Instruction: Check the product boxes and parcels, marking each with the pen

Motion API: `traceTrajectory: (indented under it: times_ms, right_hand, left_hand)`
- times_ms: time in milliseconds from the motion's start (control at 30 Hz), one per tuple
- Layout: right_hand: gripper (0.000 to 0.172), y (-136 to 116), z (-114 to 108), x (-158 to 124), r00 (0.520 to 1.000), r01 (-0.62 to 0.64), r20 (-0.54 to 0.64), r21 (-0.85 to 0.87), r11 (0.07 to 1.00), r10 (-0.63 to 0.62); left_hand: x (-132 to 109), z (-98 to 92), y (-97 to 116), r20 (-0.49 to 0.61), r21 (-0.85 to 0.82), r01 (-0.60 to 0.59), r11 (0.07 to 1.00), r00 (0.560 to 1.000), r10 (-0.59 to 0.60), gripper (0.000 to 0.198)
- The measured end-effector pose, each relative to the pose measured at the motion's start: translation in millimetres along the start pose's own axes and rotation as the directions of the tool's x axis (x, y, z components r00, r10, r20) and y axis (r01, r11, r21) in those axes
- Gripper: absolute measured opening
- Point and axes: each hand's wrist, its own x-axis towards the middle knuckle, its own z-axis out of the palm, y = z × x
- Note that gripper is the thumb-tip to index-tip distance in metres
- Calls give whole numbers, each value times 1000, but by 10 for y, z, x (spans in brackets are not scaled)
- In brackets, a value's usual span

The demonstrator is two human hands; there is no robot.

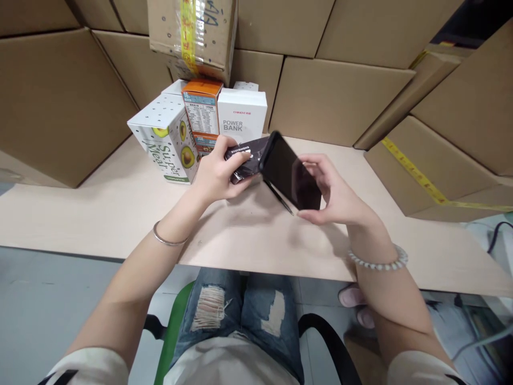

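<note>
My left hand (224, 170) is closed around a dark, glossy package (250, 155) with small white print, held above the table. In my right hand (331, 190) is a black smartphone (292, 174), tilted, its dark screen partly facing me; fingers and thumb grip its right end. The phone's left end overlaps the package from this viewpoint; whether they touch I cannot tell. A thin dark pen (280, 199) shows below the phone. Just behind my left hand stand a white power bank box (242, 115), an orange box (202, 109) and a white box with avocado pictures (170, 141).
A taped cardboard carton (192, 37) sits above the small boxes. Large cardboard boxes (340, 99) wall in the back and sides of the pale table (256, 243). At the right stands a carton with yellow tape (436, 176). The table's front edge runs above my lap.
</note>
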Motion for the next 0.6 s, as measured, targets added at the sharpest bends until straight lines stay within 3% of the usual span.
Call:
traceTrajectory:
  times_ms: [100, 233, 367, 600]
  right_hand:
    - [96, 134, 43, 47, 984, 17, -177, -34, 999, -22]
    - [105, 277, 93, 108, 945, 123, -300, -43, 991, -130]
    - [102, 300, 138, 128, 918, 196, -346, -21, 980, -192]
    - [104, 280, 162, 130, 916, 168, -363, -44, 985, -173]
  left_hand:
    - [-5, 15, -4, -23, 38, -44, 998, 999, 45, 47]
    - [-15, 14, -6, 10, 83, -58, 995, 998, 58, 47]
    - [-26, 8, -7, 34, 63, -57, 996, 998, 54, 48]
    - [-53, 32, -39, 45, -39, 17, 999, 999, -15, 52]
